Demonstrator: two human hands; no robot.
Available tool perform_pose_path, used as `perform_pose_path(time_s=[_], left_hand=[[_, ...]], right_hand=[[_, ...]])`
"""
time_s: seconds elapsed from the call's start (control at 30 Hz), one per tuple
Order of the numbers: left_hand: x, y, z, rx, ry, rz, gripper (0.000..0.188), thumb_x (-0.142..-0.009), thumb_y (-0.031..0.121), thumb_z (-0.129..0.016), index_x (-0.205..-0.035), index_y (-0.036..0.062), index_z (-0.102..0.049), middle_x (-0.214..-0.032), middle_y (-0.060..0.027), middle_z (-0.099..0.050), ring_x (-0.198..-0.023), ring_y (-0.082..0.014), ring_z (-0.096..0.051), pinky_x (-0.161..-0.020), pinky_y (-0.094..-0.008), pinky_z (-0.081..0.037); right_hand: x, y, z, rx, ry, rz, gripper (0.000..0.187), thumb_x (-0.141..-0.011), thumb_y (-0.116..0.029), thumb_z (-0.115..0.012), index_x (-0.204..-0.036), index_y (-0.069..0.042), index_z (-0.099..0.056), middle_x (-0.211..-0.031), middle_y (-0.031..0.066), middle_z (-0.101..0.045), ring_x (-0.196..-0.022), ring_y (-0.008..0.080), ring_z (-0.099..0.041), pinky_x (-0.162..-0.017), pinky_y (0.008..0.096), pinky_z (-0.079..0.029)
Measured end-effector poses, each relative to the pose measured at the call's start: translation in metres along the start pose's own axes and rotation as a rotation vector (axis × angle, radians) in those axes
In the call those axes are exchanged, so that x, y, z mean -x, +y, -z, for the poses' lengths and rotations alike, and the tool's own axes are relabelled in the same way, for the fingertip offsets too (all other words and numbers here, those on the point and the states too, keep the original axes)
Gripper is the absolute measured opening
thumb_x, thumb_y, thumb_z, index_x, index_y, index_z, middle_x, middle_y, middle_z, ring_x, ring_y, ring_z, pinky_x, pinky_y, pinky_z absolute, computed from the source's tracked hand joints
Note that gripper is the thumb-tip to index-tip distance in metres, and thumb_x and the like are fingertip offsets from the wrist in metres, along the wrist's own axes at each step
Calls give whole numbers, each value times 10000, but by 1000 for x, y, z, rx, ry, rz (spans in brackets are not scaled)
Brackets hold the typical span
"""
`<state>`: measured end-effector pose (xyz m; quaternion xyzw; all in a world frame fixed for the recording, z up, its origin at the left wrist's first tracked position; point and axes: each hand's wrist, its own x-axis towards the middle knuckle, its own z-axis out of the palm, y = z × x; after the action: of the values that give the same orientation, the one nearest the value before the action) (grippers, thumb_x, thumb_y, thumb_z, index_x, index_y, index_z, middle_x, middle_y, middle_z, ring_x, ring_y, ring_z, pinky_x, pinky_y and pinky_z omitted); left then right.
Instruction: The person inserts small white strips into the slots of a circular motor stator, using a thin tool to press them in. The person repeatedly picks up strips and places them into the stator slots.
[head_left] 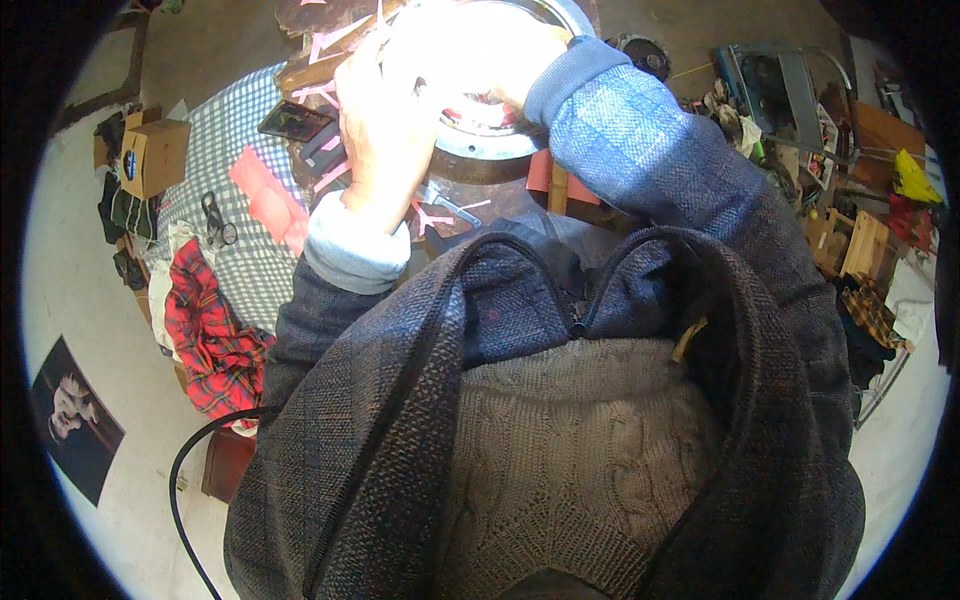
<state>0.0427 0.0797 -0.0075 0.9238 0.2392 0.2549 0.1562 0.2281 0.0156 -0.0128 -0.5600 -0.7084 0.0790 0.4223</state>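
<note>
A round object with a pale, wide rim (505,150) lies at the top of the view, with some red inside it. Strong glare bleaches its middle. My left hand (378,135) reaches to its left side, the fingertips lost in the brightness. Over its right part is my right hand (535,62), also washed out, so its fingers and anything in them cannot be made out. Just below the rim, a slim light-blue tool (455,205) like a knife rests among pink paper scraps (428,217). More pink strips (335,40) are scattered left of my left hand.
To the left, a dark phone (295,120) and a pink sheet (268,200) lie on a checked cloth (225,120). Beyond are a cardboard box (155,158) and a red plaid garment (205,335). Wooden pieces (865,245) and a metal frame (800,95) stand on the right.
</note>
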Motion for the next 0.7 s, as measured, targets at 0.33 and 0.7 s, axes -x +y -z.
perform_pose_path(time_s=[0.33,0.7], left_hand=[[6,-4,-7,-27,11,-51,348,-839,165,-793,-1177,100,-741,-1407,-193,-580,-1299,-392,-530,-1126,-514,-397],[12,8,-31,72,145,15,323,-857,193,-814,-1164,104,-767,-1421,-201,-547,-1349,-389,-498,-1146,-509,-393]], right_hand=[[-13,-4,3,66,-222,-202,201,-924,-188,-625,-1003,-88,-779,-989,119,-765,-892,265,-718,-846,395,-580],[10,-5,37,391,-534,-356,320,-1040,-283,-584,-1270,-111,-725,-1145,145,-757,-964,283,-749,-915,395,-605]])
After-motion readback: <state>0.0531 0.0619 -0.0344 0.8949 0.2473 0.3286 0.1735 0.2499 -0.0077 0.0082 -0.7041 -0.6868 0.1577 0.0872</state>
